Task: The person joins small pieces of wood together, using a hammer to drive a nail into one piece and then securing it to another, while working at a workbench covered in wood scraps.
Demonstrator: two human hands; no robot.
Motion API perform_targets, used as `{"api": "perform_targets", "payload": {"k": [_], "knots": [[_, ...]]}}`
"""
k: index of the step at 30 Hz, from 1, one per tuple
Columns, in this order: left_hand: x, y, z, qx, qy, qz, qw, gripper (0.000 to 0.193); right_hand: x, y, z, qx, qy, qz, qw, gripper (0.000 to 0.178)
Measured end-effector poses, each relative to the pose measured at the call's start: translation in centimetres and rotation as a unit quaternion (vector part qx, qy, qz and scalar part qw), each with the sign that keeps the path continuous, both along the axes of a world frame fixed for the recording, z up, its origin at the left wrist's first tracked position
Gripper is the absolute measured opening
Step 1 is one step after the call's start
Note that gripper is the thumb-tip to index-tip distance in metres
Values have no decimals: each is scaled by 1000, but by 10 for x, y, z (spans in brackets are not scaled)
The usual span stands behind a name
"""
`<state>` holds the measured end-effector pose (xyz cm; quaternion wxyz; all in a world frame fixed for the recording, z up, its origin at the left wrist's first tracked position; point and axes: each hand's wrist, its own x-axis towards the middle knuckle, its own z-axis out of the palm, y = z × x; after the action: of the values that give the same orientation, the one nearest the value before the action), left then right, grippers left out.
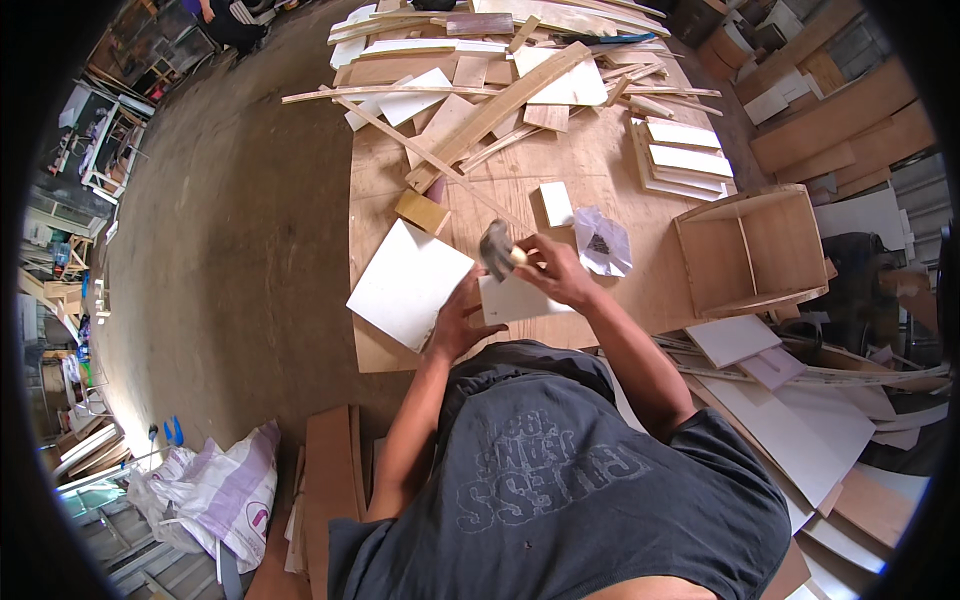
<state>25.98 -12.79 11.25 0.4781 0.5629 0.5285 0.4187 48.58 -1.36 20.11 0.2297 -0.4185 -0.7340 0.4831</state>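
My right hand (556,270) is closed round the handle of a claw hammer (495,252), its dark head raised over a small white board (518,300). Gripping the left end of that board is my left hand (458,322), with the thumb along the near side and the fingers at the far side. A square white panel (410,285) lies just left of it. Beyond the right hand, an opened white wrapper (603,243) holds small dark pieces, likely nails. Near it are a small white block (556,204) and a yellowish wood block (422,212).
An open wooden box (752,250) stands at the table's right edge. Stacked white boards (685,160) lie behind it. Wood strips and offcuts (500,110) cover the far table (640,280). Loose panels (790,420) lean at right; a white sack (215,490) sits lower left.
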Motion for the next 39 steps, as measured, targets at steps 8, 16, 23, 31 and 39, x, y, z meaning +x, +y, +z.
{"api": "perform_targets", "payload": {"k": [8,16,23,31,39], "knots": [[-4,5,-12,93,102,25,990,114,53,-13,-54,12,-84,-168,982,68],[0,12,-9,130,109,-3,986,116,80,-46,-71,-161,-37,-277,947,47],[-2,10,-10,105,102,-5,989,119,90,-49,-65,-180,-5,-299,937,55],[-13,29,-8,146,53,-42,987,125,76,-55,-43,-165,13,-328,930,56],[-14,35,-9,225,123,-47,966,134,82,-69,-40,-192,14,-348,918,54]]}}
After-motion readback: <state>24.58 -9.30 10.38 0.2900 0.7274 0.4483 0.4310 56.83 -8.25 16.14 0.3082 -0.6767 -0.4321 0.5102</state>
